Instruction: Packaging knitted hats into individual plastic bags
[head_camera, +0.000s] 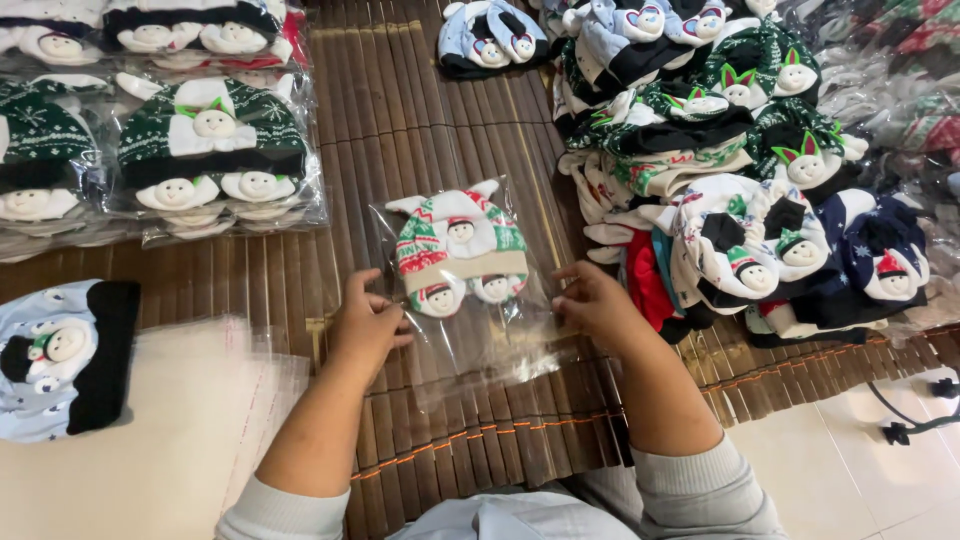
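Your left hand (367, 322) pinches the left edge of a clear bag (470, 300) lying on the bamboo mat (400, 130), and your right hand (597, 305) pinches its right edge. Inside the bag sits a knitted set (458, 250) in red, green and white with small snowman faces, near the closed far end. The bag's open end points toward you. Left of your left arm lies a stack of empty bags (170, 420), with a blue-and-black set (65, 358) partly on it. Packed sets (205, 150) fill the far left. A heap of loose sets (740, 200) rises just beside your right hand. Pale floor tile (850, 450) shows at lower right.
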